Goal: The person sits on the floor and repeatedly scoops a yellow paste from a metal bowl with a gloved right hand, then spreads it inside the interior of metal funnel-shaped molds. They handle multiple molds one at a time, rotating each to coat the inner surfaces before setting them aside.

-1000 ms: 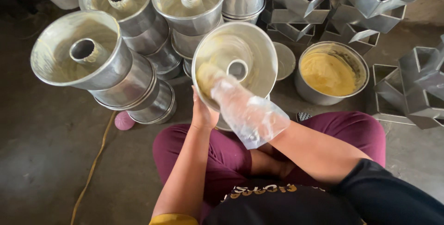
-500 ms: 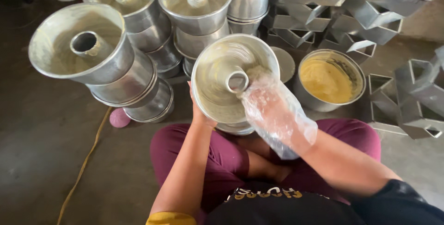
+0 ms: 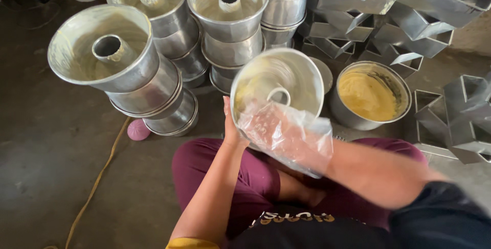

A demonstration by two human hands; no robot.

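Over my lap, my left hand (image 3: 231, 128) grips the tube pan (image 3: 279, 88) by its rim. My right hand (image 3: 279, 134), wrapped in a plastic bag (image 3: 296, 141), hovers at the rim mid-greasing, its fingers blurred beyond telling; I judge more yellow grease from the bowl (image 3: 369, 95) comes next.

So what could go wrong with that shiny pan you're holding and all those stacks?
The tube pan is held tilted at its rim by the left hand alone; greasy metal might slip. The right hand wears a loose plastic bag, blurred here, which could slide off. The tilted stack of pans beside the knee might topple if bumped, and the bowl of yellow grease sits close to the right arm.
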